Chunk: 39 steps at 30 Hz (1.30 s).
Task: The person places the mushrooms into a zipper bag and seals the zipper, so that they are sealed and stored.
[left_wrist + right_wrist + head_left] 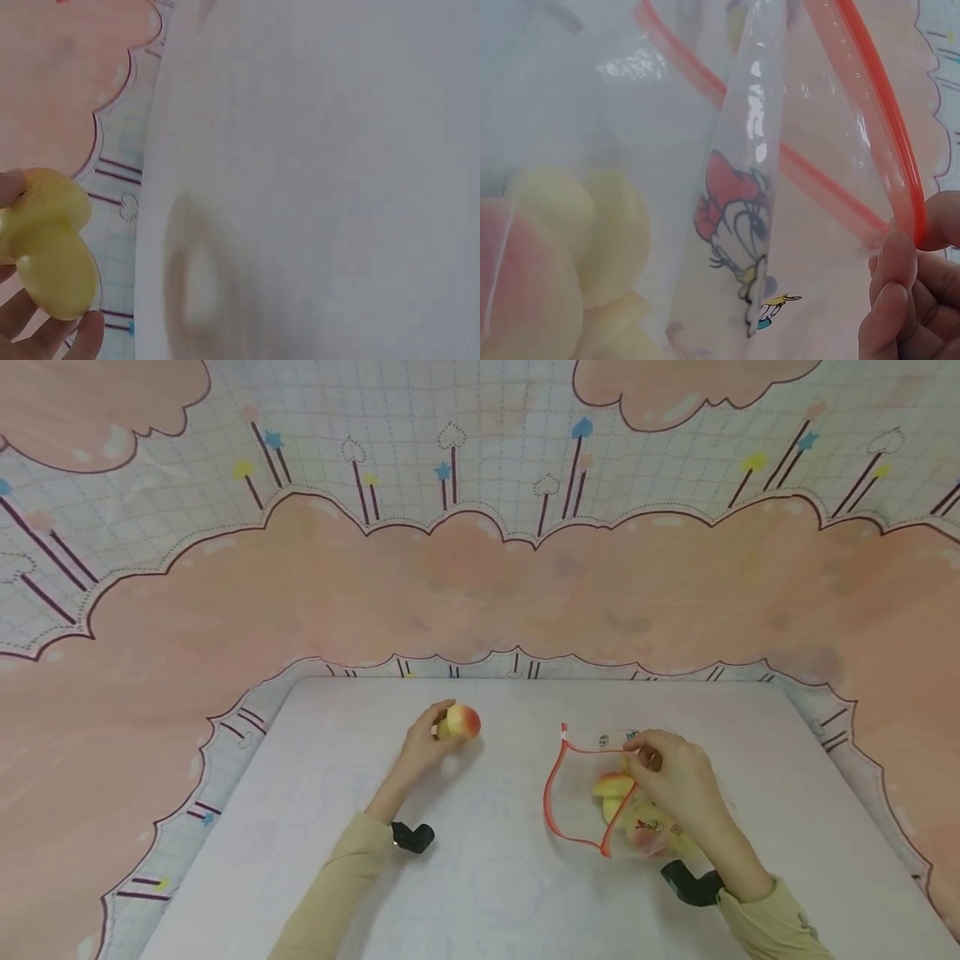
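Observation:
My left hand [420,745] grips a smooth toy mushroom [465,722], yellow with a red blush on its cap, above the left part of the table. In the left wrist view the fingers curl round its yellow stem and underside. On the right, my right hand [681,772] pinches the red zip edge of a clear zip bag [573,793], whose mouth gapes toward the left. Inside lie several yellow and reddish toy pieces, one of them a mushroom [613,787]. Through the right wrist view, cartoon duck prints [739,225] show on the film, with thumb and fingertips at the zip's corner.
Both hands work over a white table [480,893]. Behind it hangs a patterned cloth [480,585] with peach cloud shapes, which also runs down both sides. A black wrist mount [414,837] sits at the left wrist, and another black mount [692,883] at the right.

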{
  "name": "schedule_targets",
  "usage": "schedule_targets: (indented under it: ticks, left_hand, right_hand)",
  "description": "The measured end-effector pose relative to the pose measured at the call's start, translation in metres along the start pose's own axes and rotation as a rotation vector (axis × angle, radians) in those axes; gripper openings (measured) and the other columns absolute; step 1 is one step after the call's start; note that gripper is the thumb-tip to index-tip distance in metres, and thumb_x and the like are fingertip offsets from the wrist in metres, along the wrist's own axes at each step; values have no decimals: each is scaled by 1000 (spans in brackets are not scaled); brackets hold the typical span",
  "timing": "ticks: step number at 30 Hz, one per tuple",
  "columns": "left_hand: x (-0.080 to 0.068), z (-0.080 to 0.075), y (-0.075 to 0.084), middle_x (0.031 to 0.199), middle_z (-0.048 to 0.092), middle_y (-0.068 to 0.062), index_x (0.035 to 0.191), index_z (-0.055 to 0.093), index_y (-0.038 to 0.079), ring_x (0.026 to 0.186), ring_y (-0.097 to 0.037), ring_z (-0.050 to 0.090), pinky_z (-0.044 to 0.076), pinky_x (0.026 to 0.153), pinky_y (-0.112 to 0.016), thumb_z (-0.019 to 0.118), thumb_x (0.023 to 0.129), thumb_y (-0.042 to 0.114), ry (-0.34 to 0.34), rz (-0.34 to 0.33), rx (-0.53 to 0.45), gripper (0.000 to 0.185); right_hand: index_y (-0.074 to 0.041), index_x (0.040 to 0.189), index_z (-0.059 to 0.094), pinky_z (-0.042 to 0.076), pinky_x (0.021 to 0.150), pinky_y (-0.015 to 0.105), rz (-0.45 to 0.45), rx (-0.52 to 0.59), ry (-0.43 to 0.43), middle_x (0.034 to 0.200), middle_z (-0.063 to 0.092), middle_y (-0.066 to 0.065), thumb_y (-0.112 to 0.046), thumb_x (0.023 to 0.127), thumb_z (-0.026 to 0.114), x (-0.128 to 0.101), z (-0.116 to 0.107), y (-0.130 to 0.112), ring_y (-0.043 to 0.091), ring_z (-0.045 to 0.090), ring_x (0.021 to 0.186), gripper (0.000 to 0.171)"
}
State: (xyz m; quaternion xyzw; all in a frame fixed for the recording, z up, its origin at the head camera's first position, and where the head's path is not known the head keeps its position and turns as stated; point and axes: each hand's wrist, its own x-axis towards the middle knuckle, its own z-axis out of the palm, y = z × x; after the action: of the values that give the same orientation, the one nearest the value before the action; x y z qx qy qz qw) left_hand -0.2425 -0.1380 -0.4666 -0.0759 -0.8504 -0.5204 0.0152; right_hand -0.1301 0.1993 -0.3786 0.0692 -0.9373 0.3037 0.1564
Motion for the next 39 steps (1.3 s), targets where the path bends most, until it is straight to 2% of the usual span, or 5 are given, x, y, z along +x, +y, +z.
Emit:
schedule_targets:
  ticks: [11,20,25,30,39]
  left_hand:
    - [-26,24,20,131,57,-15,136,51,7,119,-28,51,49,95,-47,76,79,11,-9,10,-72,63]
    - [-50,44,42,130,59,-11,134,53,11,119,-26,53,48,94,-47,77,77,11,-79,46,-96,61]
    - [-61,56,53,129,61,-10,135,53,12,118,-26,54,47,92,-44,77,77,14,-122,101,-77,62]
    - [-70,67,61,130,59,-8,137,50,10,118,-24,54,48,91,-37,77,79,17,-175,127,-98,64]
    - [-76,84,72,129,60,-7,136,51,13,118,-23,55,48,92,-33,77,79,16,-216,156,-144,62]
  right_hand:
    - [-8,88,71,37,55,21,2,-12,-5,70,59,1,-8,82,70,0,0,-1,12,48,64,7]
    - [-8,89,71,37,56,21,10,-7,-18,70,59,1,-8,82,70,0,-1,-2,11,49,64,7]
    - [-8,89,72,37,57,21,9,-17,-10,70,59,0,-9,82,70,0,1,-3,11,49,64,7]
    - [-8,88,71,37,57,22,5,-23,2,70,59,0,-8,82,70,-1,2,-3,11,49,65,6]
    - [-8,89,71,38,56,21,5,-16,9,70,59,0,-10,82,69,-3,3,0,11,49,64,7]
